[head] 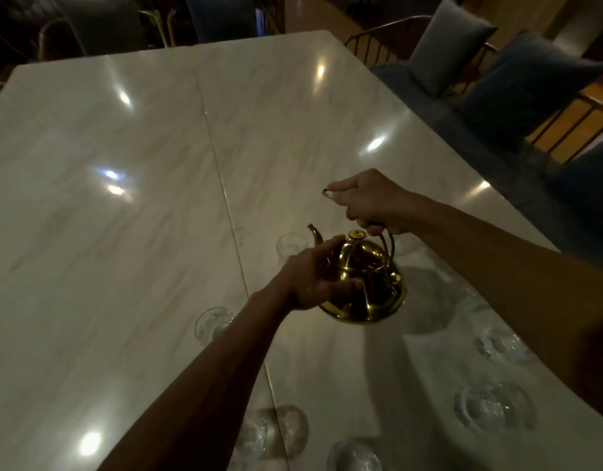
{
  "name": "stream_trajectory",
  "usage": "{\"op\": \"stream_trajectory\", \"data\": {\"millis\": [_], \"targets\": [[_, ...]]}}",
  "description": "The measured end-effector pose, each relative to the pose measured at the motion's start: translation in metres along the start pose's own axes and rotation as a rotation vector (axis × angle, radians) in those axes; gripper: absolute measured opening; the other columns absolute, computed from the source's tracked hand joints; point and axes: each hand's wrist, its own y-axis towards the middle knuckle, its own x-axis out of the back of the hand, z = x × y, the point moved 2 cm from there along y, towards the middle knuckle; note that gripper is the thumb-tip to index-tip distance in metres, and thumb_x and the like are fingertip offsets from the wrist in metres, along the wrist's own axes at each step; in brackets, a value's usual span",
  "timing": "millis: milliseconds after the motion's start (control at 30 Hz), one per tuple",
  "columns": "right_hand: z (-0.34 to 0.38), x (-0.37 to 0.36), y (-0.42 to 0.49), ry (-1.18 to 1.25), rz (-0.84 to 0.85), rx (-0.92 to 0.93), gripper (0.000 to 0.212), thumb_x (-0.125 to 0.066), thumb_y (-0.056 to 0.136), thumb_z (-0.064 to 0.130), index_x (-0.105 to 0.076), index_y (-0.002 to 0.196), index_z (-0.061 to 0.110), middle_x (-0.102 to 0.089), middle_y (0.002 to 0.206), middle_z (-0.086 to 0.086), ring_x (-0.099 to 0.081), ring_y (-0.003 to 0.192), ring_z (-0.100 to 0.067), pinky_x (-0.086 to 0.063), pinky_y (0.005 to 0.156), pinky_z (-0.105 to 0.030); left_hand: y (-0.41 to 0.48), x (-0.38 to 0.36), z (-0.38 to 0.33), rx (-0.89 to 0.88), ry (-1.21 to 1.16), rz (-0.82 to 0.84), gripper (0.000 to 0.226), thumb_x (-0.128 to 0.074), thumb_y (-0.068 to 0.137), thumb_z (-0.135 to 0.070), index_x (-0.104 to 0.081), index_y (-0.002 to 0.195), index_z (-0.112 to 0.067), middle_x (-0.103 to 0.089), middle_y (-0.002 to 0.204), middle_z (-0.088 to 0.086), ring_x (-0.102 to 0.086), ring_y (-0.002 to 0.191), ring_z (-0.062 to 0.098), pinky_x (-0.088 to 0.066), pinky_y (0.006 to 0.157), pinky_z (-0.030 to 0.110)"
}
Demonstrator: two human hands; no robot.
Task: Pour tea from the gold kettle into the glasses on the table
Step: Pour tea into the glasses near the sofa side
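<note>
The gold kettle [364,283] hangs above the white marble table [123,198], spout pointing away to the left. My right hand [371,202] is closed around its handle from above. My left hand [313,277] cups the kettle's left side, fingers spread on the body. Just past the spout stands a clear glass [290,248], and another glass [211,322] sits to the left of my left forearm. Several more glasses lie nearer me, among them one at the right [500,345] and one at the bottom [354,455].
Blue cushioned chairs [517,86] with metal frames line the table's right side. More chairs [99,25] stand in the dark beyond the far edge. A seam [222,185] runs down the tabletop.
</note>
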Motion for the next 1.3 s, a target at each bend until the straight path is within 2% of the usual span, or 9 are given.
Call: {"op": "stream_trajectory", "data": {"millis": [167,233,300,400,533,767,1067,1233,1300], "targets": [[-0.003,0.033,-0.021,0.105,-0.048,-0.071,0.035,-0.041,0.098,0.010,-0.057,0.127,0.000,-0.036,0.058,-0.002,-0.027,0.041,-0.009,-0.019,0.037,-0.020,0.017,-0.009,-0.029,-0.058,-0.019,0.063,0.089,-0.068,0.077,-0.054,-0.030,0.155,-0.036,-0.062,0.135,0.000,-0.061,0.120,0.020,-0.050,0.099,0.040],[-0.005,0.043,-0.026,0.149,-0.047,-0.104,0.024,-0.039,0.097,0.012,-0.063,0.094,0.007,-0.033,0.060,-0.002,-0.024,0.043,-0.010,-0.017,0.038,-0.020,0.024,-0.015,-0.037,-0.068,-0.059,0.089,0.087,-0.071,0.080,-0.046,-0.027,0.156,-0.038,-0.059,0.139,0.000,-0.057,0.124,0.020,-0.049,0.101,0.042],[-0.010,0.053,-0.030,0.168,-0.071,-0.119,0.020,-0.039,0.096,0.013,-0.049,0.079,0.016,-0.033,0.060,-0.002,-0.024,0.042,-0.010,-0.018,0.038,-0.021,0.030,-0.022,-0.044,-0.082,-0.101,0.106,0.088,-0.071,0.081,-0.040,-0.025,0.157,-0.035,-0.056,0.142,0.001,-0.056,0.126,0.020,-0.050,0.101,0.041],[-0.019,0.068,-0.034,0.201,-0.121,-0.134,0.017,-0.037,0.094,0.010,-0.046,0.081,0.017,-0.034,0.059,-0.002,-0.025,0.043,-0.011,-0.018,0.038,-0.022,0.039,-0.033,-0.052,-0.107,-0.094,0.112,0.094,-0.072,0.077,-0.047,-0.023,0.157,-0.036,-0.053,0.146,-0.002,-0.054,0.128,0.017,-0.049,0.101,0.039],[-0.029,0.081,-0.034,0.227,-0.155,-0.148,0.024,-0.034,0.095,0.007,-0.044,0.075,0.016,-0.035,0.059,-0.003,-0.026,0.042,-0.010,-0.017,0.037,-0.022,0.052,-0.049,-0.055,-0.170,-0.065,0.138,0.123,-0.089,0.059,-0.065,-0.020,0.156,-0.037,-0.049,0.149,-0.011,-0.049,0.137,0.017,-0.048,0.107,0.049],[-0.040,0.090,-0.023,0.231,-0.165,-0.161,0.027,-0.033,0.096,0.001,-0.043,0.076,0.017,-0.034,0.059,-0.003,-0.026,0.044,-0.010,-0.016,0.037,-0.022,0.069,-0.067,-0.052,-0.264,-0.013,0.153,0.145,-0.096,0.044,-0.060,-0.012,0.158,-0.030,-0.037,0.156,-0.011,-0.039,0.144,0.016,-0.043,0.112,0.049],[-0.049,0.094,-0.003,0.181,-0.142,-0.229,0.031,-0.033,0.098,0.004,-0.043,0.070,0.016,-0.034,0.059,-0.003,-0.025,0.044,-0.010,-0.016,0.038,-0.022,0.084,-0.075,-0.049,-0.302,-0.030,0.171,0.126,-0.098,0.053,-0.042,-0.022,0.153,-0.031,-0.042,0.150,-0.011,-0.044,0.138,0.012,-0.047,0.110,0.046],[-0.054,0.095,0.011,0.167,-0.134,-0.270,0.029,-0.035,0.096,0.002,-0.046,0.073,0.014,-0.037,0.059,-0.004,-0.026,0.045,-0.010,-0.017,0.038,-0.021,0.091,-0.075,-0.045,-0.284,-0.069,0.197,0.123,-0.098,0.056,-0.034,-0.022,0.153,-0.030,-0.043,0.148,-0.015,-0.045,0.135,0.004,-0.047,0.107,0.031],[-0.057,0.096,0.016,0.168,-0.128,-0.281,0.026,-0.035,0.096,0.002,-0.048,0.078,0.013,-0.037,0.060,-0.004,-0.026,0.045,-0.010,-0.018,0.037,-0.021,0.094,-0.076,-0.043,-0.277,-0.083,0.213,0.124,-0.098,0.057,-0.033,-0.021,0.153,-0.030,-0.043,0.149,-0.014,-0.045,0.136,0.005,-0.047,0.107,0.030]]}}
